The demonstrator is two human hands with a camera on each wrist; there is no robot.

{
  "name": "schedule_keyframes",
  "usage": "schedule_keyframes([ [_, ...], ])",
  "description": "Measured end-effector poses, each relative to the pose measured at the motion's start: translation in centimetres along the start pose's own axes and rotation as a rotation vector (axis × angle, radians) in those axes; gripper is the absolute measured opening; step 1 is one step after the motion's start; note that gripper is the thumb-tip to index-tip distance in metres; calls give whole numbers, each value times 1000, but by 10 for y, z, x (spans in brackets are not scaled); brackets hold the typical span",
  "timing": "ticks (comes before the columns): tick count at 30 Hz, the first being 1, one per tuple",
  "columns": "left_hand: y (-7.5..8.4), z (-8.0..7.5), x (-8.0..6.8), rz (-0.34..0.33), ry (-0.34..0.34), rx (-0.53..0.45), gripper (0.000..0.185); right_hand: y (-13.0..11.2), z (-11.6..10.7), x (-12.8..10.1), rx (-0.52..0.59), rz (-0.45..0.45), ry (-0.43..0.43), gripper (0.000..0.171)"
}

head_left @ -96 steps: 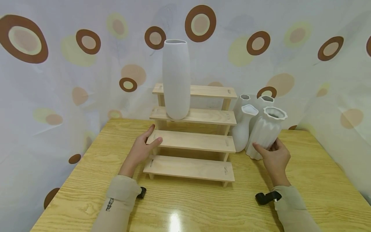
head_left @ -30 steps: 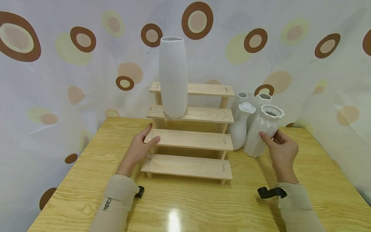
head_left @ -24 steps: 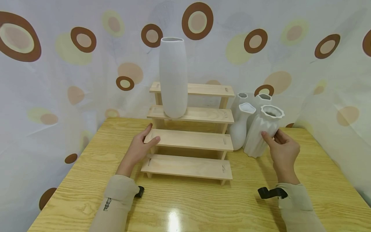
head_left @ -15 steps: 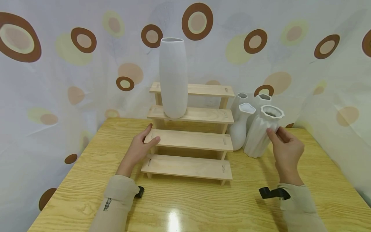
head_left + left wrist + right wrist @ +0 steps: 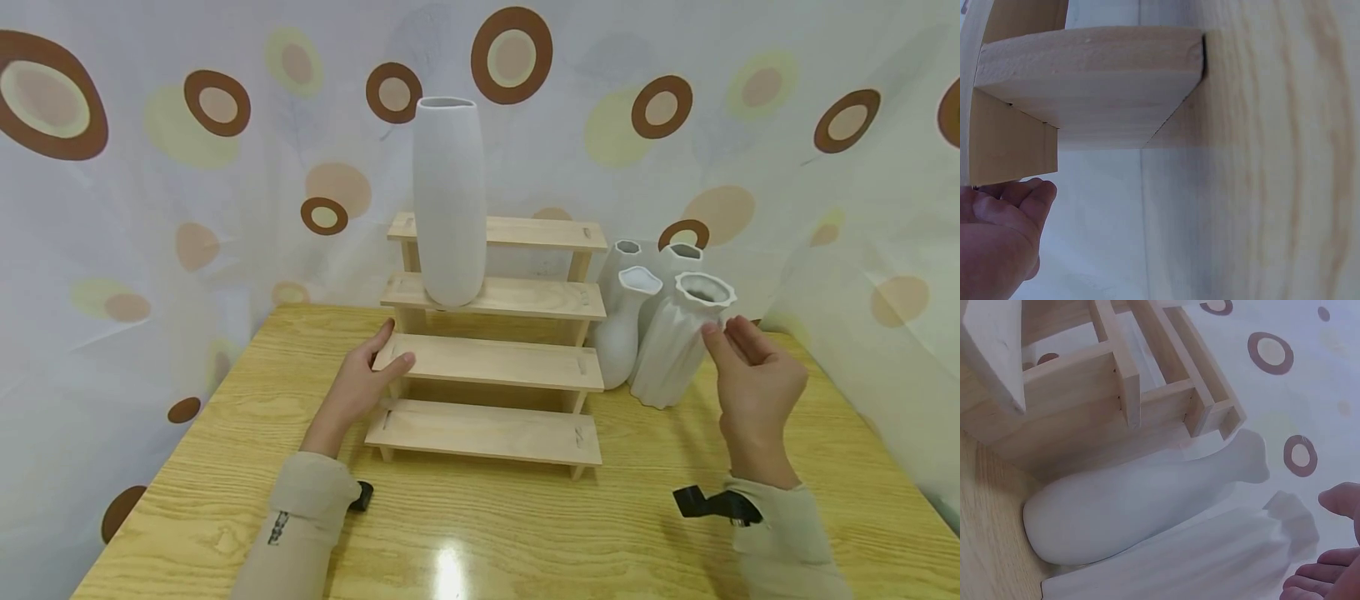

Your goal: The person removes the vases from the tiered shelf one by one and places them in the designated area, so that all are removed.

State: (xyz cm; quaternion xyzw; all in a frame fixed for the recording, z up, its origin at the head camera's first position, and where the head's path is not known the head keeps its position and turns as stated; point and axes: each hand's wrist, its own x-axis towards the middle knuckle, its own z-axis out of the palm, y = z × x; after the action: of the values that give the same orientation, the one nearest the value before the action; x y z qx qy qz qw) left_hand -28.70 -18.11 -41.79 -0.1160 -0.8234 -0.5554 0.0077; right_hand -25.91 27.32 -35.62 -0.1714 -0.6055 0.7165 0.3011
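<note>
A wooden four-step display stand (image 5: 487,433) stands on the table. My left hand (image 5: 358,383) grips the left end of its second step from the bottom, thumb on top; in the left wrist view curled fingers (image 5: 1019,203) show beside the wood. At the right, a white fluted vase (image 5: 667,367) with a wavy rim leans against its neighbours. My right hand (image 5: 761,392) is beside its upper right side, fingers loosely bent, thumb tip close to the neck; in the right wrist view the hand (image 5: 1335,575) is apart from the fluted vase (image 5: 1204,559).
A tall white vase (image 5: 452,200) stands on the stand's third step. Between stand and fluted vase is a slim-necked white vase (image 5: 618,342), with two more vases behind, one with an angular mouth (image 5: 684,260). A patterned cloth (image 5: 315,100) hangs behind the wooden table (image 5: 480,533).
My right hand has let go of the fluted vase and drawn away to the right and slightly up. The vase stays leaning in place. My left hand keeps its grip on the stand.
</note>
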Motion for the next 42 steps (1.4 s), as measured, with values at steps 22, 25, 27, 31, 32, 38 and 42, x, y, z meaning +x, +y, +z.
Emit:
schedule_keyframes([
  [22,-1,0,2,14,-1,22,83,-19,13,-29,136,-96,-107,49],
  [25,-2,0,3,15,-3,22,83,-19,15,-31,128,-100,-129,50],
  [27,-3,0,2,13,-2,23,83,-19,15,-33,119,-110,-149,50],
  [31,-1,-1,1,8,1,26,84,-19,17,-38,122,-134,-182,49],
  [32,0,-1,1,6,1,26,84,-19,18,-39,127,-134,-188,49],
  [38,0,-1,1,4,3,23,85,-22,23,-48,138,-149,-227,47],
  [42,-2,-1,1,6,0,15,84,-22,26,-53,131,-162,-256,46],
])
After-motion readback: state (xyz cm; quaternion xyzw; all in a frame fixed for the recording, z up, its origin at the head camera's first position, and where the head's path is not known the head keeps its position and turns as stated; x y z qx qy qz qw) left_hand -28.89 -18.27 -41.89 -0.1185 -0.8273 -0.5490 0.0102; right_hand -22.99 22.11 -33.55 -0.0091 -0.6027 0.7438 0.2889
